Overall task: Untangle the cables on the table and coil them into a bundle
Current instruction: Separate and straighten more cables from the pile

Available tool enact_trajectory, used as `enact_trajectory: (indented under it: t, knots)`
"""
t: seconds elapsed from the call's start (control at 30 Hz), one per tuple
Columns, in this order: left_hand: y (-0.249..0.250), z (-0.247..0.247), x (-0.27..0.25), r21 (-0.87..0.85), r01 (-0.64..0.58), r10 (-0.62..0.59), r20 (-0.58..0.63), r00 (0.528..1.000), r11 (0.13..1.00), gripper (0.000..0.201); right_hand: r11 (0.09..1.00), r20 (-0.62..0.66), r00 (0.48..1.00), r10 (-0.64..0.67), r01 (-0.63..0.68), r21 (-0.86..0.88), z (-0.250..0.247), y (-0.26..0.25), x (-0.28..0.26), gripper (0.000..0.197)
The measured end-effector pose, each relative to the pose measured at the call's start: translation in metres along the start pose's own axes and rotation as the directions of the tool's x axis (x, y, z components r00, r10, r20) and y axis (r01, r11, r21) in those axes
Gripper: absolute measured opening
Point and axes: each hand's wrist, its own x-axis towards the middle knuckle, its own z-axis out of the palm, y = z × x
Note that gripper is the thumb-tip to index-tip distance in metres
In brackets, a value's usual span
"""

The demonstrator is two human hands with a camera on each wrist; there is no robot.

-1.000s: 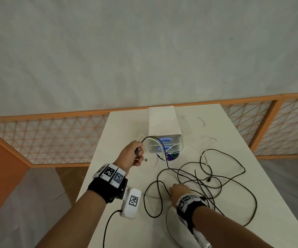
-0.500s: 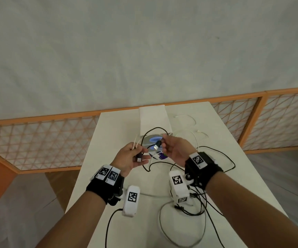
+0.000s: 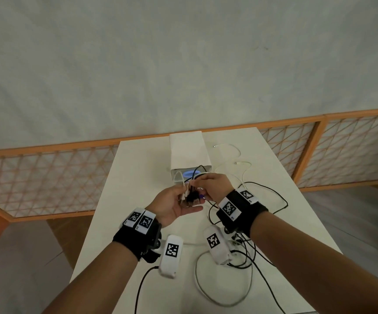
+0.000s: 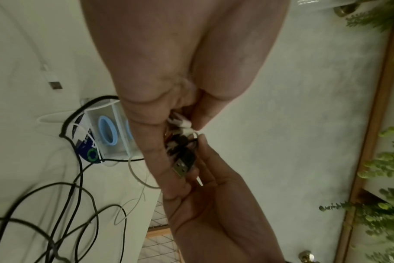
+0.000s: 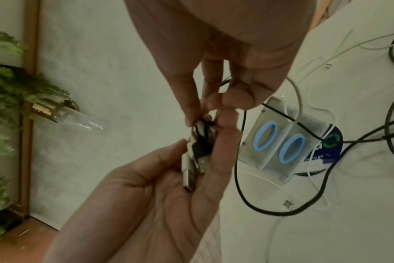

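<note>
Several cable plugs [image 3: 189, 197], black and white, lie bunched in my left hand [image 3: 180, 201], held palm up above the white table [image 3: 138, 177]. In the right wrist view its thumb and fingers grip the plugs [image 5: 195, 160]. My right hand [image 3: 202, 184] meets it from the right and pinches the cables just above the plugs [image 4: 181, 142]. From the hands, black cables [image 3: 276, 193] trail down to a loose tangle on the table's right side. White cables [image 3: 233, 150] lie farther back.
Just behind my hands, a clear box with two blue rings [image 3: 191, 175] stands in front of a white box [image 3: 187, 150]. A loose white USB plug [image 5: 287, 204] lies on the table. An orange lattice railing [image 3: 47, 177] runs behind the table.
My right hand left the tangle on the table, lifted a black USB end and brought it into my left hand's bunch. The two hands now touch.
</note>
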Motion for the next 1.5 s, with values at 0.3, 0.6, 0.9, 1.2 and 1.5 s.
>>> enact_trajectory:
  t: [0.3,0.6,0.9,1.2,1.5]
  knots:
    - [-0.007,-0.005,-0.002,0.174,0.027,-0.034,0.036,0.999,0.984,0.026,0.990,0.085,0.989,0.123,-0.128,0.052,0.000,0.001,-0.008,0.011]
    - [-0.010,0.016,-0.006,0.514,-0.037,0.089,-0.077,0.993,0.857,0.026,0.987,-0.034,0.988,0.151,-0.149,0.065,0.017,0.014,-0.022,0.021]
    - [0.001,0.008,-0.018,0.621,0.008,0.063,-0.093,0.994,0.784,0.020,0.602,0.088,0.794,-0.602,0.523,-0.603,-0.013,-0.010,-0.026,0.025]
    - [0.053,0.029,-0.038,0.472,-0.180,0.218,-0.027,0.976,0.863,0.024,0.913,0.341,0.892,-0.296,0.370,-0.174,-0.005,-0.006,-0.028,0.023]
    - [0.137,0.035,-0.088,-0.005,-0.582,0.581,-0.044,0.813,0.813,0.027,0.658,0.157,0.987,0.031,0.098,-0.747,-0.018,0.076,-0.008,0.028]
